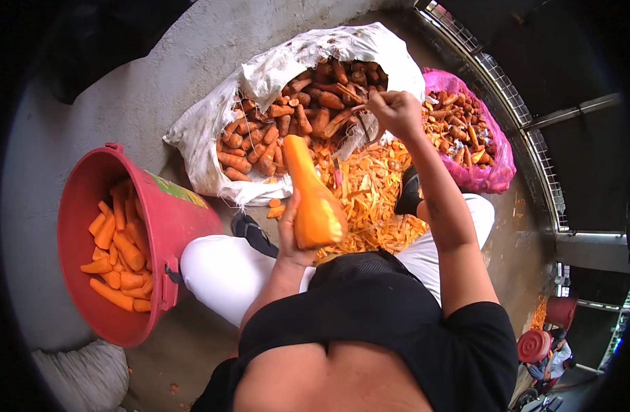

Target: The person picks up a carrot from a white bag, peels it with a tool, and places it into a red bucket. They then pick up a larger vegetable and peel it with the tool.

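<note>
My left hand point(292, 233) is wrapped round the side of a large peeled carrot point(311, 196), whose narrow end points up and away. The carrot's surface is smooth and bright orange, with a paler patch near its thick end. My right hand point(397, 113) is stretched forward over the sack's opening, closed on a thin tool that looks like a peeler point(359, 108); its details are hard to make out. Beneath the hands lies a heap of orange peelings point(370, 199). Beyond it, a torn white sack point(212, 130) is full of unpeeled carrots point(322, 96).
At left a red bucket point(184, 213) holds several peeled carrots point(123, 257). A pink bag point(502, 161) of carrot pieces stands at right, near a metal mesh barrier point(507, 93). A pale sack point(88, 374) lies lower left. Another person point(554, 360) is far off, lower right.
</note>
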A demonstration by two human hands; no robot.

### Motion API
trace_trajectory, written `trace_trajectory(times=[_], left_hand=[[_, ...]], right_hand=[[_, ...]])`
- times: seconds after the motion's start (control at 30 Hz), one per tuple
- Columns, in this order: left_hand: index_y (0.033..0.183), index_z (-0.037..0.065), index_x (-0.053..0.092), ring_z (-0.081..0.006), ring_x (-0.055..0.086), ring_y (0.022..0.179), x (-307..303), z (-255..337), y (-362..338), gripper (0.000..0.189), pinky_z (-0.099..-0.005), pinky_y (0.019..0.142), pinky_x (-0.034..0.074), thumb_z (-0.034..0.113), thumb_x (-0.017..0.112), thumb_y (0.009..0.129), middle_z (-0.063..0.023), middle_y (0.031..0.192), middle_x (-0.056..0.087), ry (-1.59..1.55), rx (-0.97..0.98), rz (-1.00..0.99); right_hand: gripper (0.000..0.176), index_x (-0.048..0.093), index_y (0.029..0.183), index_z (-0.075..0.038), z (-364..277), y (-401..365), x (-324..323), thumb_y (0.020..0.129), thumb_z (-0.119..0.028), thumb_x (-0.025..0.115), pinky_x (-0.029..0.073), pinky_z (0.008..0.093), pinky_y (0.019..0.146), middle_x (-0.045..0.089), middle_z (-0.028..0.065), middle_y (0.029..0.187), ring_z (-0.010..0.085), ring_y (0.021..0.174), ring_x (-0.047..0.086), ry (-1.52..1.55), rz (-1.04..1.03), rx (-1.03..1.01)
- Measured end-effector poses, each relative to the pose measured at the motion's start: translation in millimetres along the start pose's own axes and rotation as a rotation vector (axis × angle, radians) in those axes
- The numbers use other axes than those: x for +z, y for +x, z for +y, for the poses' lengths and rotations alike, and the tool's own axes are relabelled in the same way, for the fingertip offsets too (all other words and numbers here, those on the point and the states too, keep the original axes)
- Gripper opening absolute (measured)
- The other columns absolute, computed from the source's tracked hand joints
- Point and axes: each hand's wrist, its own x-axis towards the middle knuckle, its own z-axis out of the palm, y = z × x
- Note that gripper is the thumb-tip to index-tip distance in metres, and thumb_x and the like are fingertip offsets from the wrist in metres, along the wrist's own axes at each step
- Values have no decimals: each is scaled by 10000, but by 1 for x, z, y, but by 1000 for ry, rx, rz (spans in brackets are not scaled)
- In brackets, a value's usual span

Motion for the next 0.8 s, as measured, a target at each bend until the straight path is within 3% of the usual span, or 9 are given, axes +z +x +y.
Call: trace_trajectory(times=[0.07, 0.13, 0.17, 0.27, 0.47, 0.57, 0.67, 0.77, 0.8], left_hand=[[1290, 34, 502, -282, 639, 1009, 6, 4, 3, 522, -477, 888, 521, 457, 440, 992, -147, 1138, 629, -86, 22, -54], [1304, 45, 501, -272, 630, 1034, 7, -1, 8, 518, -474, 908, 511, 455, 426, 997, -136, 1154, 625, -99, 74, -46], [1326, 66, 500, -266, 615, 1069, 9, -1, 9, 502, -464, 937, 495, 442, 407, 1006, -120, 1176, 619, -147, 34, -62], [1332, 73, 498, -264, 614, 1073, 7, -5, 8, 491, -450, 941, 495, 431, 402, 1009, -121, 1197, 610, -100, 3, -114], [1314, 64, 503, -283, 622, 1063, 12, -6, 5, 484, -462, 927, 510, 426, 411, 1007, -129, 1171, 624, -69, -56, -161], [1322, 54, 494, -284, 628, 1053, 21, -11, 1, 498, -472, 925, 512, 430, 415, 1007, -130, 1169, 626, -33, -72, -128], [1330, 35, 481, -324, 635, 1019, 19, -9, 2, 550, -486, 903, 517, 467, 420, 996, -176, 1148, 624, -64, -86, -106], [1337, 19, 471, -370, 637, 982, 21, -4, 1, 583, -492, 879, 519, 485, 408, 993, -233, 1122, 616, -31, -81, -209], [1338, 21, 472, -363, 639, 977, 20, -3, 3, 582, -492, 880, 519, 485, 407, 993, -226, 1122, 618, -28, -65, -186]], right_hand=[[345, 727, 643, -93, -20, -18, -15, 891, -302, 611, 474, 263, 419, 667, 11, 577, 87, 419, 579, 381, -245, 73], [349, 608, 534, -61, -35, -37, -3, 859, -186, 625, 416, 314, 525, 515, 24, 505, 119, 489, 515, 206, -183, -497], [338, 574, 496, -76, -46, -48, -4, 807, -187, 646, 399, 359, 590, 478, 20, 485, 146, 497, 435, 167, -259, -588], [219, 680, 571, -104, -61, -60, 7, 738, -244, 664, 431, 397, 546, 491, 83, 489, 286, 508, 518, 91, -362, -840], [271, 576, 485, -107, -57, -58, 19, 721, -178, 686, 400, 374, 530, 448, 33, 463, 229, 467, 480, 188, -420, -955], [271, 598, 457, -131, -33, -18, 32, 712, -165, 681, 470, 343, 527, 484, 32, 441, 194, 440, 521, -76, -115, -956], [286, 682, 547, -153, 6, 33, 16, 808, -268, 656, 501, 341, 613, 527, -9, 441, 165, 469, 549, -394, 137, -610], [305, 715, 588, -160, -16, 17, -16, 825, -330, 624, 494, 366, 540, 551, 44, 463, 226, 436, 557, -108, 381, -565], [301, 723, 607, -148, -24, 6, -21, 827, -328, 625, 491, 362, 536, 552, 49, 466, 231, 443, 559, -10, 218, -499]])
